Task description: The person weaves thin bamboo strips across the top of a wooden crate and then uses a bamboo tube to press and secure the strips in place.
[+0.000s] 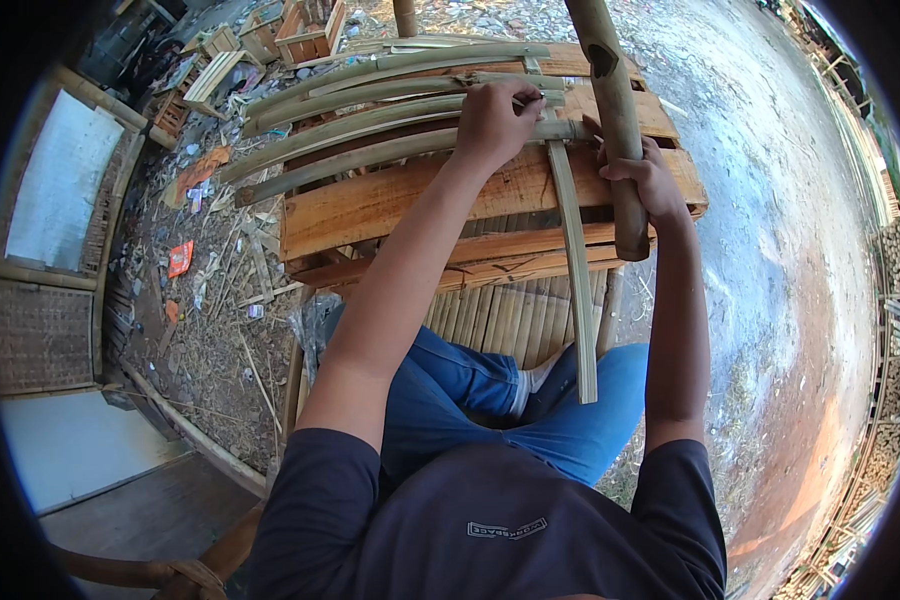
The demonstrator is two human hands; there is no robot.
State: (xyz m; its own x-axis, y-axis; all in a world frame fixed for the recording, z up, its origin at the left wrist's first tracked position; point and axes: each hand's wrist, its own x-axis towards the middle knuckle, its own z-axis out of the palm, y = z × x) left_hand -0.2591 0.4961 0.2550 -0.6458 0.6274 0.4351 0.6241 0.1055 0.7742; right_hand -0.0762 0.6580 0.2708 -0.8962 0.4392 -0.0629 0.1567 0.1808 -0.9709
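Note:
My right hand is wrapped round a thick bamboo pole with a hole cut in its side. The pole stands over the right end of a wooden bench. My left hand is closed in a pinch above the slat ends; a tiny dark tip shows at the fingers, too small to name. Several long split bamboo slats lie side by side across the bench, reaching out to the left. One narrow bamboo strip crosses at their right ends and extends toward me over my knee.
Below the bench is a bamboo-slat seat, beside my bent legs in blue jeans. Wooden crates stand at the far left. Litter and wood scraps cover the ground there. Stacked bamboo pieces line the far right edge.

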